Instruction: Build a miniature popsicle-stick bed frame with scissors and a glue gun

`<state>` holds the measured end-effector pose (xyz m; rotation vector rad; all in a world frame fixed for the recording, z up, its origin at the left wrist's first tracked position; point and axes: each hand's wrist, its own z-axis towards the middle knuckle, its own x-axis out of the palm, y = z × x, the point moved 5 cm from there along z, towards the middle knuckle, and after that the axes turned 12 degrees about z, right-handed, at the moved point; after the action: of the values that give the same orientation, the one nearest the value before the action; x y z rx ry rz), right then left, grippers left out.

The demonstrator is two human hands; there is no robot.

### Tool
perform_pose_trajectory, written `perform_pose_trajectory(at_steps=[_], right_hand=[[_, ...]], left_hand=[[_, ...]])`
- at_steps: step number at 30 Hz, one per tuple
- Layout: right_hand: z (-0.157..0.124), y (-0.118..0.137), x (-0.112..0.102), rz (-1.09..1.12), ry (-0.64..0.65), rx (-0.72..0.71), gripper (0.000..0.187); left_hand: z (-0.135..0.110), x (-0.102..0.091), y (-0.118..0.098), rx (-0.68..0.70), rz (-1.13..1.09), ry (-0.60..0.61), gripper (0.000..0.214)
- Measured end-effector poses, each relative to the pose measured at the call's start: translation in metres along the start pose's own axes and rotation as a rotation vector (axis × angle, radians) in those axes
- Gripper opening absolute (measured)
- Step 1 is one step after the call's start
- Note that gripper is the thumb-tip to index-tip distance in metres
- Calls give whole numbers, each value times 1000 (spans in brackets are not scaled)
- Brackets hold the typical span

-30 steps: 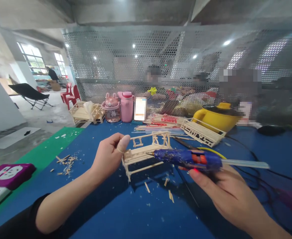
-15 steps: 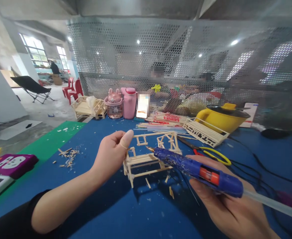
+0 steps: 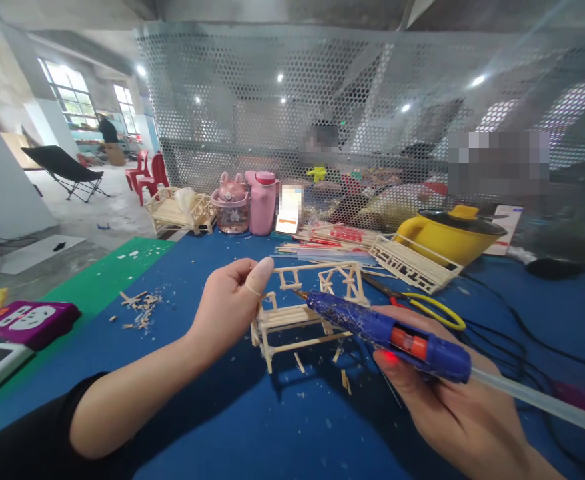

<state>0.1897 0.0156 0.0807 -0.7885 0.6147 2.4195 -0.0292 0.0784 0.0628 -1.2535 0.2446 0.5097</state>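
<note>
Glue gun [image 3: 387,333] and right hand [image 3: 457,407] had changed their slant: a second earlier the tool lay nearly level, whereas now its rear end sloped down toward the person, with the translucent glue stick [image 3: 537,400] trailing out behind. Its nozzle [image 3: 301,294] had moved from the back of the seat to just beside the lower corner of a small square in the backrest; whether it touched could not be told. A red glow [image 3: 391,357], missing half a second before, was back on a right fingertip. The scissors-like tool [image 3: 387,291], lying on the nearer side of the yellow pot [image 3: 435,240], had come out from behind the gun.

Left of the pot and nearer the person was the stick bench [image 3: 292,319], over the blue table [image 3: 212,420]. It was built of pale wooden sticks: a slatted seat, thin legs, a long front rail, and a backrest with the little square at one end and slanting pieces at the other. Whitish blobs marked some joints.

The left hand [image 3: 227,300] kept its fingers closed on the bench's left end, the pale-covered thumb upright, the fingertips hidden. Right-hand fingers were curled around the gun, partly behind its body.
</note>
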Motion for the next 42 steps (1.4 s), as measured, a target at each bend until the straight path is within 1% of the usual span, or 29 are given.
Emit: perform_pose_trajectory(at_steps=[10, 15, 19, 25, 28, 31, 34, 39, 42], right_hand=[[0, -1, 0, -5, -8, -4, 31], [-1, -1, -3, -34, -42, -52, 30], [-1, 0, -5, -57, -43, -78, 29], [0, -1, 0, 1, -8, -35, 32], [1, 0, 1, 3, -12, -26, 32], [2, 2, 1, -6, -10, -26, 31], [2, 2, 1, -11, 18, -48, 31], [0, 0, -3, -31, -35, -57, 32], [1, 0, -1, -33, -8, -54, 31]], left_hand=[[-1, -1, 0, 12, 12, 0, 44], [-1, -1, -1, 12, 10, -4, 43], [-1, -2, 0, 0, 3, -4, 44], [-1, -2, 0, 13, 7, -11, 44], [0, -2, 0, 16, 7, -8, 44], [0, -2, 0, 25, 0, -10, 44], [0, -2, 1, 25, -2, -10, 44], [-1, -2, 1, 25, 4, -7, 45], [-1, -2, 1, 22, -2, -8, 44]])
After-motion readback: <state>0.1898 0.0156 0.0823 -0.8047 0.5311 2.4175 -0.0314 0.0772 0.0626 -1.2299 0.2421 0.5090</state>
